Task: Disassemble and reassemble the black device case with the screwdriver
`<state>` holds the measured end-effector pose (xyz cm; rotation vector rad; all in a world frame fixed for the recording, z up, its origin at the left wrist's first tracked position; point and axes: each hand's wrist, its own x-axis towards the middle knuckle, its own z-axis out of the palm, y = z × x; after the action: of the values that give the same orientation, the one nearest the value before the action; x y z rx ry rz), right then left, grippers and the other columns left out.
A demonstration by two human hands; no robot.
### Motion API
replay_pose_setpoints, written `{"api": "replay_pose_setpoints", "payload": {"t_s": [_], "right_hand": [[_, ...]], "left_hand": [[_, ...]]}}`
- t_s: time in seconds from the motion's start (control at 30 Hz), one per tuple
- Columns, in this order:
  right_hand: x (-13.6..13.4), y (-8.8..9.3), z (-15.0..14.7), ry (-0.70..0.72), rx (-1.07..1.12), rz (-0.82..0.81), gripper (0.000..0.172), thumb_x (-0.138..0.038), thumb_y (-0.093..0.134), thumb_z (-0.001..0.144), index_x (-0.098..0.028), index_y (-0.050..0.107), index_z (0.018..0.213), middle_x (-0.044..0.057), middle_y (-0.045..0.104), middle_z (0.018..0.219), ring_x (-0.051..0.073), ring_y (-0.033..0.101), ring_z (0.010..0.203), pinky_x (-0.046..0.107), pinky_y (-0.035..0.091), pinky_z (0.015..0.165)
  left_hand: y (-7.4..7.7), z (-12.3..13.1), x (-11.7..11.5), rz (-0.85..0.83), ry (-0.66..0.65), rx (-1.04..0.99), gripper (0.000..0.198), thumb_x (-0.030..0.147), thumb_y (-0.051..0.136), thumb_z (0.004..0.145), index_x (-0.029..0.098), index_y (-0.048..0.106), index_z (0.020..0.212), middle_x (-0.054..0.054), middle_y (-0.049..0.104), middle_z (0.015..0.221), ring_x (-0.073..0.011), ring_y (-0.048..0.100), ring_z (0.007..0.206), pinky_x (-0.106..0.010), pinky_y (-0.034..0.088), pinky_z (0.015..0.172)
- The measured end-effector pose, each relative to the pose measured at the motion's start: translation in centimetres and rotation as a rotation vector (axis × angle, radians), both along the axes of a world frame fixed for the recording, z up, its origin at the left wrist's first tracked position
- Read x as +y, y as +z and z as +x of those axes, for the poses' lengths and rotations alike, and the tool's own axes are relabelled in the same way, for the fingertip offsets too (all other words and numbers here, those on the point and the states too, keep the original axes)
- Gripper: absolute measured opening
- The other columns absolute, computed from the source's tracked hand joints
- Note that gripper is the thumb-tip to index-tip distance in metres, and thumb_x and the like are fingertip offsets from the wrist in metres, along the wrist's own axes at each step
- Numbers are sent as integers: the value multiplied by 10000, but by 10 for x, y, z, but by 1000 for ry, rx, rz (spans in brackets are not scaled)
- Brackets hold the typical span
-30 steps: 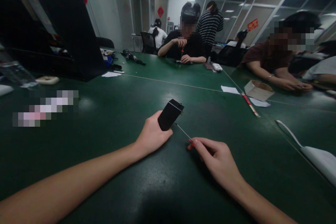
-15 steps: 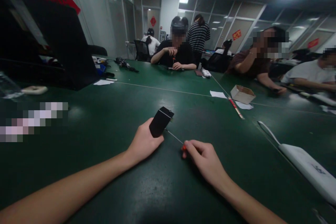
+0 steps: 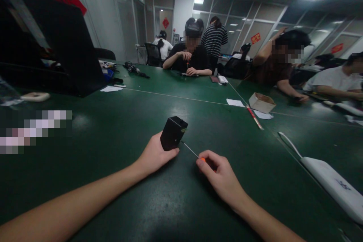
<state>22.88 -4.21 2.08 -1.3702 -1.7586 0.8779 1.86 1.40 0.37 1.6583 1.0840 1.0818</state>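
A black box-shaped object (image 3: 172, 133) is held tilted above the green table (image 3: 136, 121) by my left hand (image 3: 155, 155), whose fingers wrap behind it. To the right, my right hand (image 3: 219, 168) pinches the orange handle of a thin screwdriver (image 3: 190, 149). Its metal shaft points up and left at the right side of the black object. Whether the tip touches the object cannot be made out.
A white power bank (image 3: 333, 185) with a cable lies at the right. Ahead are a small open box (image 3: 262, 103), papers and a red strip (image 3: 254, 117). A black laptop-like panel (image 3: 62, 45) stands at the left. Several people sit beyond.
The black object has turned slightly in my left hand, showing another face. My right fingers have shifted on the orange handle. At the right, a person's arm has risen to the head.
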Motion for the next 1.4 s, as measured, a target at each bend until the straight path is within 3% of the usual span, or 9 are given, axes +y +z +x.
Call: {"api": "replay_pose_setpoints", "payload": {"t_s": [0.13, 0.23, 0.37, 0.5, 0.7, 0.83, 0.93, 1.17, 1.4], "right_hand": [[-1, 1, -4, -33, 56, 26, 291, -377, 690, 791, -217, 469, 689, -54, 453, 619, 119, 421, 573, 248, 365, 564], [-3, -1, -12, -15, 81, -11, 219, -342, 729, 758, -210, 589, 863, -66, 449, 616, 123, 422, 565, 251, 365, 563], [-5, -4, -21, -25, 104, -10, 415, -342, 782, 716, -194, 639, 1076, -72, 465, 621, 128, 445, 565, 257, 379, 565], [-5, -6, -22, -36, 105, 27, 366, -369, 766, 746, -179, 667, 1043, -24, 588, 699, 143, 524, 614, 264, 432, 594], [-5, -9, -15, -65, 71, 103, 428, -373, 742, 761, -175, 652, 1131, 11, 644, 770, 157, 571, 637, 269, 471, 603], [-2, -4, -6, -117, 60, 162, 372, -374, 732, 752, -154, 681, 1048, -7, 596, 682, 139, 529, 558, 261, 459, 546], [2, -1, 3, -119, 12, 199, 352, -371, 743, 738, -152, 693, 1010, -4, 595, 680, 137, 524, 541, 252, 444, 506], [1, -6, 1, 24, -138, 240, 334, -378, 771, 744, -186, 717, 1012, 11, 680, 739, 166, 603, 606, 268, 483, 579], [2, -9, 0, 81, -192, 219, 381, -420, 752, 773, -189, 713, 1073, 22, 719, 787, 191, 649, 672, 286, 499, 636]], "left_hand": [[-6, 10, -6, -278, -179, -458, 405, 536, 649, 816, 137, 591, 864, -28, 579, 758, -134, 521, 671, -269, 412, 641], [-10, 17, -13, -403, -257, -599, 574, 671, 634, 767, 129, 599, 955, -72, 614, 879, -158, 578, 754, -271, 437, 664], [-10, 16, -15, -363, -265, -529, 502, 521, 704, 800, 154, 594, 1123, -98, 654, 1078, -200, 617, 981, -305, 471, 847], [-7, 13, -15, -258, -345, -446, 491, 401, 767, 773, 187, 589, 1177, -85, 653, 1175, -224, 614, 1102, -374, 439, 1013], [0, 10, -16, -165, -422, -305, 466, 363, 789, 728, 184, 606, 1118, -95, 686, 1130, -250, 644, 1086, -413, 457, 1017], [4, -4, -4, -101, -275, -248, 654, 298, 855, 620, 185, 546, 1185, -87, 687, 1091, -246, 661, 1017, -383, 507, 923], [9, -16, 5, -3, -219, -143, 644, 286, 823, 667, 188, 532, 1234, -88, 677, 1096, -234, 655, 1029, -367, 489, 935], [12, -13, -8, 332, -364, 360, 574, 452, 790, 709, 228, 637, 1214, -98, 688, 1168, -271, 617, 1069, -413, 441, 967], [15, -11, -12, 302, -375, 346, 491, 454, 765, 739, 210, 668, 1154, -84, 709, 1110, -250, 646, 1000, -358, 468, 898]]}}
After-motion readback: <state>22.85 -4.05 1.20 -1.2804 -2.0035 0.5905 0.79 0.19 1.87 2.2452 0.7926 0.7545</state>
